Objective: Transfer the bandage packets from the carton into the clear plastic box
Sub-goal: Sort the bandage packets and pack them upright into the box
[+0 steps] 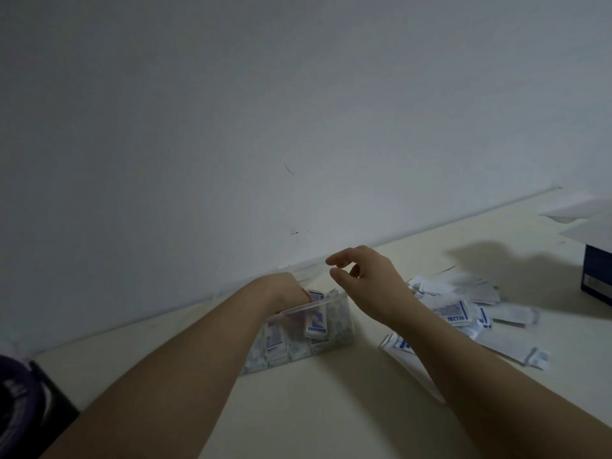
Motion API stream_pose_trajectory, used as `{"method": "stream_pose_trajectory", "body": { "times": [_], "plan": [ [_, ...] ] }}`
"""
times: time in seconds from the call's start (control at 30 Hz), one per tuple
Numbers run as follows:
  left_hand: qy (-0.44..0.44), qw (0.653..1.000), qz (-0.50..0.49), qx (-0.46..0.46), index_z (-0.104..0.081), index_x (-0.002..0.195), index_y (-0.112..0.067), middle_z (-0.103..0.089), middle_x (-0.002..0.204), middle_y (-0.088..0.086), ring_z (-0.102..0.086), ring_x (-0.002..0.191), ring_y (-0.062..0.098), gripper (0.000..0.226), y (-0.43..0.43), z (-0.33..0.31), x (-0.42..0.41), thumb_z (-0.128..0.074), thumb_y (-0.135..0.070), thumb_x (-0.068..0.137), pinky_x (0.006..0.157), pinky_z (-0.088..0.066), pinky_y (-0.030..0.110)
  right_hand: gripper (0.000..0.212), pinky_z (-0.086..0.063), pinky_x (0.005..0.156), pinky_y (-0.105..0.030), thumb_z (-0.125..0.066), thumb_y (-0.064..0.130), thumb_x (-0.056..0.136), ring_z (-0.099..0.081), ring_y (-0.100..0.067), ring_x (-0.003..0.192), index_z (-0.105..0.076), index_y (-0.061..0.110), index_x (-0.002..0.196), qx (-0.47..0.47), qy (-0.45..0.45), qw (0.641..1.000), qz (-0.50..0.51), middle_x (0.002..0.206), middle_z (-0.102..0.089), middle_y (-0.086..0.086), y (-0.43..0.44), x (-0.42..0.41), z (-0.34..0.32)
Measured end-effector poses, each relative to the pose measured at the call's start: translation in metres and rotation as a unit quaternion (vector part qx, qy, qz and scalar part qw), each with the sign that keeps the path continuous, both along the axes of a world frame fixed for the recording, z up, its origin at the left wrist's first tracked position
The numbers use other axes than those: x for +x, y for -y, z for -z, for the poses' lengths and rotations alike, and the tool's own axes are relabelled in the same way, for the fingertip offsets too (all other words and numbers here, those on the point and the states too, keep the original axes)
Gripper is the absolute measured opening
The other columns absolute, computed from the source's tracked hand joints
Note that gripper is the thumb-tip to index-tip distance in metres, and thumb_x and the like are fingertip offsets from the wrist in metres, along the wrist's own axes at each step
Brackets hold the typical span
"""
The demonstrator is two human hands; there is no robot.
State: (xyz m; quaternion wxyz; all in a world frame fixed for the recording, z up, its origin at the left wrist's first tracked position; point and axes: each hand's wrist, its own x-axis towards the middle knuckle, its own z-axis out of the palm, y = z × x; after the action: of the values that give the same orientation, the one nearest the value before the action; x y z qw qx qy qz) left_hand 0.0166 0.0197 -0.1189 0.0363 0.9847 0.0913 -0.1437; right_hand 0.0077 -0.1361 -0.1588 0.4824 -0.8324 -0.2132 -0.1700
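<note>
My left grip [281,289] is down inside the clear plastic box [341,332], among the packets there. Its fingers are hidden behind the box wall and the packets, so I cannot tell if they hold something or are only pressing the pile. My right grip [367,276] hovers just above the right end of the box. Its fingers are loosely bent, thumb and forefinger are apart, and there is nothing between them.

The box stands on the tabletop [331,409], close to the wall [298,111]. Through its clear side I see many bandage packets [316,323], white with blue print, some standing and some lying, and they reach almost up to the rim. So I judge that a good part of the task is done.

It is not finished, however. To the right of the box a loose heap of packets [453,313] lies spread on the tabletop, partly under my right forearm. They are out of the carton but not yet in the box. At the far right edge is a dark blue carton [596,276], well apart from the box; it is cut by the frame and I cannot see inside it, so I cannot say if more packets are there.

What is left, as I judge it, is to gather the heap and put it in, and the free room in the box looks small.
</note>
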Motion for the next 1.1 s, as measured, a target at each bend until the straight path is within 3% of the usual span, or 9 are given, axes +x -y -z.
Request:
{"method": "stream_pose_trajectory", "body": {
  "times": [0.27,0.37,0.53,0.63,0.73,0.8,0.87,0.97,1.1],
  "plan": [
    [0.000,1.000,0.016,0.024,-0.066,0.113,-0.012,-0.066,0.109,0.006,-0.060,0.090,0.020,0.036,0.006,0.001,0.004,-0.063,-0.034,0.085,0.081,-0.049,0.030,0.023,-0.037,0.065,-0.005,-0.052,0.027,0.093,-0.051,0.000,0.069,-0.064,0.024,0.113,0.002,0.003,1.000,-0.005,0.104,-0.054,0.009,0.000,0.002,0.001],
    [-0.018,0.999,0.016,0.035,-0.065,0.114,-0.006,-0.066,0.113,0.009,-0.063,0.096,0.023,0.037,0.009,-0.004,0.004,-0.066,-0.028,0.085,0.091,-0.052,0.034,0.023,-0.037,0.066,-0.007,-0.052,0.027,0.094,-0.052,-0.001,0.073,-0.064,0.024,0.113,0.001,-0.001,1.000,-0.009,0.106,-0.055,0.008,0.000,0.002,0.002],
    [-0.044,0.997,0.025,0.051,-0.062,0.114,-0.003,-0.064,0.108,0.011,-0.063,0.085,0.023,0.034,0.016,-0.012,0.001,-0.056,-0.027,0.091,0.082,-0.054,0.032,0.038,-0.032,0.087,-0.023,-0.033,0.029,0.096,-0.042,-0.012,0.110,-0.071,0.022,0.098,-0.100,0.081,0.991,-0.043,0.109,-0.063,0.007,0.004,-0.004,-0.006],
    [-0.050,0.996,0.041,0.061,-0.060,0.114,-0.003,-0.057,0.092,0.008,-0.051,0.063,0.016,0.032,0.018,-0.015,-0.002,-0.053,-0.027,0.093,0.065,-0.046,0.026,0.059,-0.024,0.105,-0.029,-0.016,0.037,0.086,-0.038,-0.010,0.122,-0.071,0.018,0.090,-0.238,0.072,0.965,-0.086,0.104,-0.068,0.004,0.005,-0.008,-0.014],
    [-0.061,0.996,0.041,0.049,-0.061,0.112,-0.001,-0.056,0.088,0.009,-0.054,0.069,0.020,0.033,0.015,-0.015,-0.002,-0.053,-0.027,0.094,0.072,-0.050,0.029,0.061,-0.005,0.118,-0.040,-0.013,0.035,0.096,-0.029,-0.013,0.134,-0.070,0.013,0.091,-0.375,0.033,0.921,-0.103,0.113,-0.066,-0.003,0.003,-0.008,-0.029],
    [-0.069,0.996,0.045,0.046,-0.064,0.105,-0.001,-0.058,0.089,0.009,-0.056,0.073,0.021,0.028,0.012,-0.017,-0.003,-0.056,-0.025,0.091,0.076,-0.052,0.031,0.060,0.002,0.118,-0.045,-0.014,0.033,0.100,-0.025,-0.016,0.138,-0.070,0.011,0.095,-0.440,0.013,0.891,-0.114,0.120,-0.063,-0.007,-0.002,-0.007,-0.040],
    [-0.069,0.993,0.068,0.070,-0.061,0.095,-0.002,-0.053,0.078,0.006,-0.050,0.063,0.018,0.016,0.009,-0.018,-0.005,-0.053,-0.016,0.092,0.062,-0.048,0.026,0.060,0.003,0.117,-0.050,-0.013,0.034,0.101,-0.025,-0.021,0.138,-0.069,0.012,0.104,-0.501,0.004,0.855,-0.131,0.125,-0.060,-0.008,-0.007,-0.005,-0.048],
    [-0.056,0.990,0.098,0.084,-0.058,0.108,0.000,-0.050,0.080,0.007,-0.043,0.057,0.013,0.021,0.009,-0.018,-0.007,-0.044,-0.006,0.093,0.053,-0.038,0.022,0.046,0.001,0.115,-0.057,-0.018,0.032,0.103,-0.024,-0.030,0.139,-0.054,0.015,0.125,-0.583,-0.001,0.799,-0.145,0.130,-0.055,-0.010,-0.015,-0.005,-0.051],
    [-0.040,0.989,0.115,0.088,-0.055,0.120,0.002,-0.050,0.095,0.011,-0.043,0.058,0.014,0.031,0.010,-0.018,-0.007,-0.039,-0.004,0.095,0.051,-0.037,0.020,0.037,0.000,0.113,-0.061,-0.026,0.028,0.103,-0.028,-0.032,0.138,-0.041,0.019,0.136,-0.602,-0.025,0.788,-0.126,0.128,-0.055,-0.011,-0.020,-0.001,-0.053]
  ]
}}
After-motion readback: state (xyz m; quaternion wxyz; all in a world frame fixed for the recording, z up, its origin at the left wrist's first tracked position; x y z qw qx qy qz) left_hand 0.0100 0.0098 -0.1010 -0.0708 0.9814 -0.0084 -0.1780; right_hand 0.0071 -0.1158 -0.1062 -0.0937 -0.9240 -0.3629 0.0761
